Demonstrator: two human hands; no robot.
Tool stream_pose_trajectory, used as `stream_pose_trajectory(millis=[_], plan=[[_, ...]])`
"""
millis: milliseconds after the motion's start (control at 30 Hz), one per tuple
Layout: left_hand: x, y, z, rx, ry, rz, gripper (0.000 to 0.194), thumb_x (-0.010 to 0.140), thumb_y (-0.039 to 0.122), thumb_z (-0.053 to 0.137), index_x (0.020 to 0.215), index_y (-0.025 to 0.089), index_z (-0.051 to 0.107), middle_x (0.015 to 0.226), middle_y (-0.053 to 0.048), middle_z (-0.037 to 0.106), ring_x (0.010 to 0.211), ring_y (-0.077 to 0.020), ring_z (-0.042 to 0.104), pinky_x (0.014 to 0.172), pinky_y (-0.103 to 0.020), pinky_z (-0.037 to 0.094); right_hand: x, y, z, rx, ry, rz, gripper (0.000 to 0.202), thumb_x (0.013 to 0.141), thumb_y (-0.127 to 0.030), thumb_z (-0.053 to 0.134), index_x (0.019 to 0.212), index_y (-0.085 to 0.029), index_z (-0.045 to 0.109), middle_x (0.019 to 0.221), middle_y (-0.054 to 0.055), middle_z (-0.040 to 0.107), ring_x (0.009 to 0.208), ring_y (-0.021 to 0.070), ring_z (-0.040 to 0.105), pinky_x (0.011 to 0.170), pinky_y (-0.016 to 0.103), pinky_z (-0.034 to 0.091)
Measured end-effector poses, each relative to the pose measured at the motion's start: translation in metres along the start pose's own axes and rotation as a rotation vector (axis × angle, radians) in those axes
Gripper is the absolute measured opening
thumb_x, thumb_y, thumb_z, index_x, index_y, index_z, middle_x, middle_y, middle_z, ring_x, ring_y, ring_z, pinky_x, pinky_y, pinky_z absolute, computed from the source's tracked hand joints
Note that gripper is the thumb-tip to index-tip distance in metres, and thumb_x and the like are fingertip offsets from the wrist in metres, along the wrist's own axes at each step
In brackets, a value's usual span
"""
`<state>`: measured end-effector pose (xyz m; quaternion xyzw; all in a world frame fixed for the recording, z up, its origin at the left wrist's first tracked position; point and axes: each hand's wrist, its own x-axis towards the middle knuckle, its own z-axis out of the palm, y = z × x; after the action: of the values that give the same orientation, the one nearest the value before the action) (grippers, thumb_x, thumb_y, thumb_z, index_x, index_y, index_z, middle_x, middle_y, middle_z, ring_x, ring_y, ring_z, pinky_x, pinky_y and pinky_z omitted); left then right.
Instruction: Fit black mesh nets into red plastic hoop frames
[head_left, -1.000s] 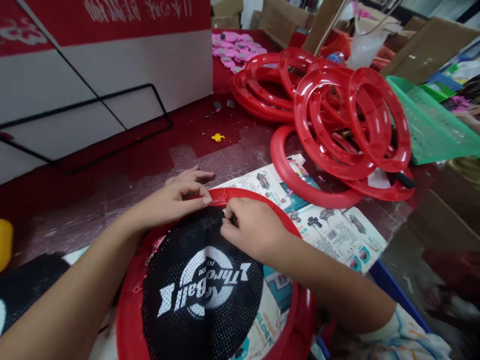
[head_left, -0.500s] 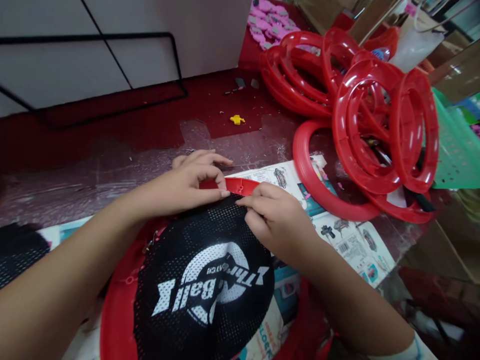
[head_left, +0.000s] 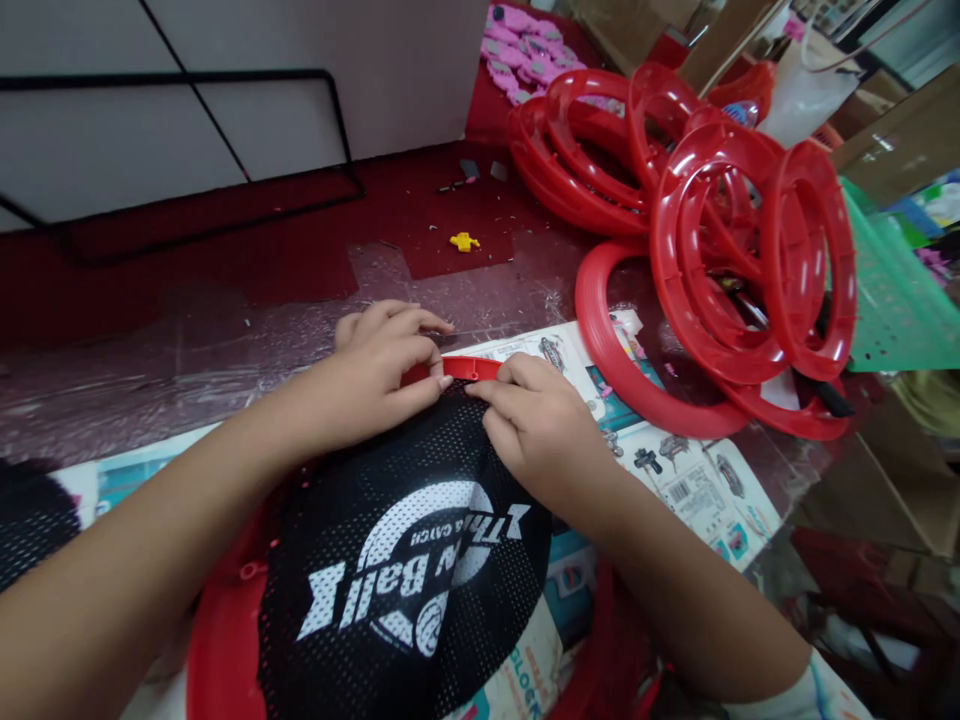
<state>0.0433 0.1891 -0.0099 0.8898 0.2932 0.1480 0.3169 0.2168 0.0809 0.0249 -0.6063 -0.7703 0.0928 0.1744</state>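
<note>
A round black mesh net (head_left: 405,500), printed in white with upside-down "Ball" lettering, lies across a red plastic ring (head_left: 225,650). My left hand (head_left: 390,365) is closed at the far side, thumb and index finger pinching the net's edge against the ring. Just to its right, my right hand (head_left: 536,420) has its thumb and index finger on the same edge, its other fingers curled in. Between the two sets of fingertips a short piece of the ring's far rim shows. My hands and the net cover much of the ring.
Several loose red rings (head_left: 720,240) are heaped at the right, beside a green perforated basket (head_left: 892,290). Printed cardboard (head_left: 697,480) lies under the work. A small yellow piece (head_left: 464,242) sits farther back, with pink parts (head_left: 525,50) behind. Another black mesh piece (head_left: 34,520) is at the left.
The net has been pulled a little smoother, so its print shows more fully. Both hands stay at the far edge; the whole view has shifted slightly.
</note>
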Motion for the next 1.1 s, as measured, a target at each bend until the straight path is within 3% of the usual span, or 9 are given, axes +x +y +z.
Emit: stream_pose_trajectory(millis=[333,467,633,767,1100], plan=[[-0.001,0.001,0.0,0.012,-0.022,-0.027,0.028,0.086,0.04,0.046,0.07,0.02,0.057,0.132,-0.006,0.057,0.128,-0.0321,0.039,0.106,-0.06,0.025,-0.001,-0.001,-0.006,-0.031,-0.14,0.055,0.033,0.091,-0.015,0.041,0.098,-0.013,0.074,0.083,0.009,0.058,0.082,0.0208,0.052,0.078,0.033,0.042],[0.0,0.001,-0.001,0.0,-0.056,-0.063,0.029,0.086,0.043,0.045,0.074,0.021,0.059,0.133,-0.006,0.055,0.128,-0.0326,0.039,0.106,-0.061,0.023,0.0,0.0,-0.01,0.125,-0.096,0.13,0.024,0.088,-0.012,0.05,0.1,-0.013,0.071,0.088,0.007,0.066,0.084,0.0182,0.057,0.08,0.031,0.043],[-0.002,0.0,0.0,-0.006,-0.041,-0.05,0.034,0.088,0.048,0.043,0.075,0.021,0.06,0.135,-0.007,0.055,0.129,-0.0328,0.039,0.107,-0.06,0.022,0.0,0.002,-0.02,0.38,0.014,0.381,0.009,0.083,-0.016,0.064,0.091,-0.016,0.068,0.078,0.0,0.068,0.068,0.0119,0.057,0.066,0.024,0.042],[-0.005,-0.003,0.003,0.003,-0.013,-0.014,0.033,0.088,0.047,0.043,0.074,0.022,0.06,0.133,-0.008,0.057,0.128,-0.0344,0.041,0.106,-0.062,0.022,-0.001,0.009,-0.023,0.538,-0.05,0.492,0.008,0.079,-0.013,0.063,0.087,-0.016,0.064,0.067,-0.003,0.062,0.059,0.0094,0.054,0.06,0.023,0.041],[-0.006,-0.011,0.007,0.016,-0.03,0.021,0.029,0.089,0.045,0.045,0.077,0.024,0.061,0.134,-0.006,0.056,0.127,-0.0333,0.043,0.105,-0.062,0.026,-0.001,0.019,-0.017,0.602,-0.073,0.545,0.009,0.079,-0.016,0.062,0.087,-0.018,0.059,0.063,-0.005,0.057,0.057,0.0092,0.051,0.057,0.023,0.037]])
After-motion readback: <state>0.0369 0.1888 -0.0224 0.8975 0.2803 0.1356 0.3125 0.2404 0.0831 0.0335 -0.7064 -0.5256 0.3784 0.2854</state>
